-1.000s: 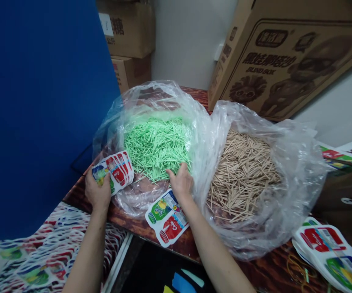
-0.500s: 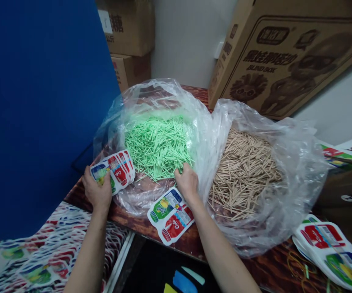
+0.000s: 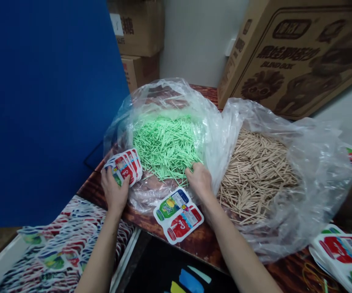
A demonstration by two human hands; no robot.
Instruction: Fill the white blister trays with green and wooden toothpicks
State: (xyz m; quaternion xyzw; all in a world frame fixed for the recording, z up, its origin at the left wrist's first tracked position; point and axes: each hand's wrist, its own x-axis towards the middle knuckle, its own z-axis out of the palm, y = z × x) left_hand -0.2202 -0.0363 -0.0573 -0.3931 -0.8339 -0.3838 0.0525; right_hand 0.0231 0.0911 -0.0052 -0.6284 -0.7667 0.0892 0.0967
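My left hand (image 3: 114, 190) is closed around a fanned stack of printed bottle-shaped cards (image 3: 129, 165), red "Cola" and green designs showing. This stack is at the left edge of a clear plastic bag (image 3: 142, 199) spread open around a heap of thin green sticks (image 3: 166, 146). At the heap's lower right edge, my right hand (image 3: 200, 181) has thumb and fingers pinched together on green sticks; how many is hidden. Just below that hand, a single Sprite-and-Cola card (image 3: 178, 215) lies flat near the table's front edge.
To the right, another clear bag (image 3: 316, 162) holds brown sticks (image 3: 255, 175). More cards (image 3: 340, 250) are stacked at the far right, beside rubber bands (image 3: 313, 274). A box of cards (image 3: 62, 244) stands lower left. A blue panel (image 3: 47, 114) and a carton (image 3: 285, 57) bound the table.
The view has turned left, so everything appears further right. My left hand's fingers have shifted on the card stack. My right hand stays pinched at the green heap's edge.
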